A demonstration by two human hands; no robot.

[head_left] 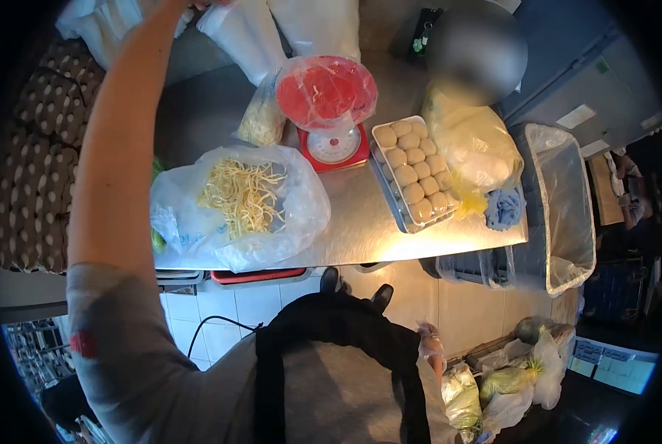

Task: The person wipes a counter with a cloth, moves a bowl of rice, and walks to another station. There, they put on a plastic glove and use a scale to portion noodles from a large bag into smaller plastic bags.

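My left arm reaches up and away past the left of the table. Only part of my left hand (211, 3) shows at the top edge, by the white bags (238, 33); most of it is cut off. My right hand (430, 344), in a clear plastic glove, hangs low beside my body, its fingers indistinct. On the steel table an open plastic bag (301, 200) holds pale yellow, noodle-like strands (243, 194). Behind it stands a red dial scale (334, 144), its red pan (323, 92) covered in clear plastic with a few scraps on it.
A tray of beige balls (417, 166) sits right of the scale, near a yellowish bag (479, 144) and blue cloth (505, 207). A lined grey bin (568, 214) stands at the table's right end. Egg trays (38, 170) are stacked left; filled bags (505, 385) lie lower right.
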